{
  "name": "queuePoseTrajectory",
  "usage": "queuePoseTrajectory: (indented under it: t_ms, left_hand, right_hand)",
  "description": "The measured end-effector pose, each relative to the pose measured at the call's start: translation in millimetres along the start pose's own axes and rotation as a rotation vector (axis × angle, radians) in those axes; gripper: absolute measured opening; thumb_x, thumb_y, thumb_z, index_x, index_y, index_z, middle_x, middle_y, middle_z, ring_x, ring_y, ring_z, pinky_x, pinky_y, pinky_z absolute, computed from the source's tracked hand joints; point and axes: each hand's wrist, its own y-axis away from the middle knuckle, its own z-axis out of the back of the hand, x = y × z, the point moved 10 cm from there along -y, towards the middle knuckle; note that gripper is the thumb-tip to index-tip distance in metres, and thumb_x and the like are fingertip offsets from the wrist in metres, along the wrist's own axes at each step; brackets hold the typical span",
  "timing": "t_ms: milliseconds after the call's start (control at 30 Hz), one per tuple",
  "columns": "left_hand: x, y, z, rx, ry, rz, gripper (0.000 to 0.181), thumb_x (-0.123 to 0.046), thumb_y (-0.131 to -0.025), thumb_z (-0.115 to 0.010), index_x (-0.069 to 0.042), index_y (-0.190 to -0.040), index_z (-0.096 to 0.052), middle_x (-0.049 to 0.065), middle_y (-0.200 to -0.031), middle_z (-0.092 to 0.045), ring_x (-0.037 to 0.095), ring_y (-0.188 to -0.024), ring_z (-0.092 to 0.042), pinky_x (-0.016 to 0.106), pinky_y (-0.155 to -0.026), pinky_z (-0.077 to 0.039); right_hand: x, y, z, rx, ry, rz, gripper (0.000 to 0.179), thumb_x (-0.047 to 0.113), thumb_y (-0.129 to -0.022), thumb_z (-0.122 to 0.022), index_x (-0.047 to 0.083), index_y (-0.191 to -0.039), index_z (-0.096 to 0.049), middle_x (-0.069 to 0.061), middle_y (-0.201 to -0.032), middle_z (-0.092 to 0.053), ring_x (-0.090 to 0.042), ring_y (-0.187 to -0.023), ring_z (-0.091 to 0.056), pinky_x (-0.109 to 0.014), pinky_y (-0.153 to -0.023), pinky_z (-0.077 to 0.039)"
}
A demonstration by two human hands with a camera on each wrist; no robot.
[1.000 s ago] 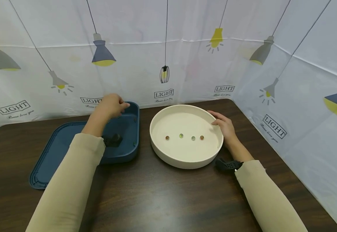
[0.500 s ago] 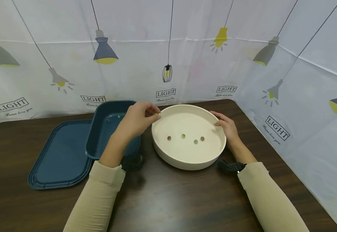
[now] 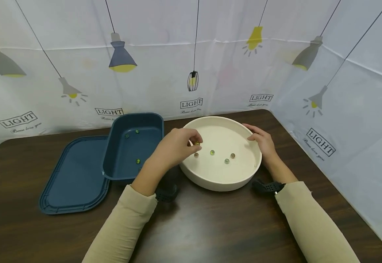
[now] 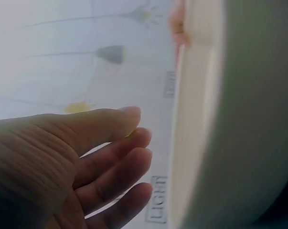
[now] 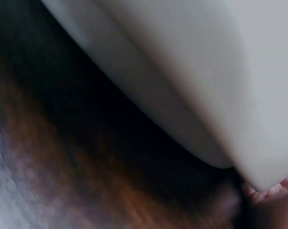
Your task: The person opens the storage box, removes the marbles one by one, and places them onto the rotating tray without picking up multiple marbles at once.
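Yellowish marble is pinched by left hand, fingers nearly closed, mid-frame, cream bowl is rim-gripped by right hand, right of centre

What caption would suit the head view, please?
Left grip pinching a marble over the bowl that the right grip holds.

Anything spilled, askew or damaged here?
Nothing stands out. Visible marbles sit in the cream bowl and blue bin, bar one yellowish marble pinched by the left hand; the blue lid lies flat left of the bin. No damage shows.
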Motion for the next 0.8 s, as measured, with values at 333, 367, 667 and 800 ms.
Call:
queuePoseTrajectory:
  t_ms: [333,367,667,800]
  left_hand:
    - [-10.8,-6.9,-47.9,0.105,-0.098,-0.08,0.016,-0.02,-0.096,-0.071,-0.014,-0.11,-0.074,-0.001,-0.105,-0.075,0.015,-0.099,-0.067,0.033,-0.087,-0.053]
    - [-11.2,-6.7,-50.8,0.111,-0.12,-0.079,0.016,-0.021,-0.096,-0.07,-0.015,-0.111,-0.074,-0.001,-0.106,-0.075,0.015,-0.1,-0.068,0.033,-0.088,-0.053]
    - [-8.8,-5.0,-68.6,0.168,-0.205,-0.053,0.015,-0.026,-0.098,-0.068,-0.018,-0.109,-0.074,-0.002,-0.106,-0.075,0.015,-0.1,-0.068,0.035,-0.088,-0.054]
    - [-5.8,-5.4,-71.8,0.178,-0.207,-0.029,0.015,-0.027,-0.098,-0.067,-0.018,-0.108,-0.074,-0.002,-0.106,-0.075,0.015,-0.099,-0.067,0.035,-0.088,-0.054]
  right_hand:
    - [1,-1.1,0,-0.008,-0.011,0.0,0.058,-0.007,-0.091,-0.043,0.004,-0.147,-0.052,0.0,-0.136,-0.06,-0.009,-0.114,-0.063,-0.018,-0.086,-0.056]
    - [1,-1.1,1,-0.006,-0.01,0.003,0.058,-0.007,-0.091,-0.043,0.004,-0.147,-0.052,0.0,-0.135,-0.06,-0.01,-0.114,-0.063,-0.018,-0.086,-0.056]
    - [2,0.3,-2,0.017,-0.022,0.002,0.057,-0.008,-0.093,-0.044,0.003,-0.148,-0.049,0.0,-0.136,-0.059,-0.009,-0.114,-0.063,-0.017,-0.086,-0.056]
    - [2,0.4,-1,0.01,-0.017,0.005,0.057,-0.008,-0.093,-0.043,0.003,-0.148,-0.05,-0.001,-0.136,-0.059,-0.009,-0.113,-0.063,-0.017,-0.086,-0.055]
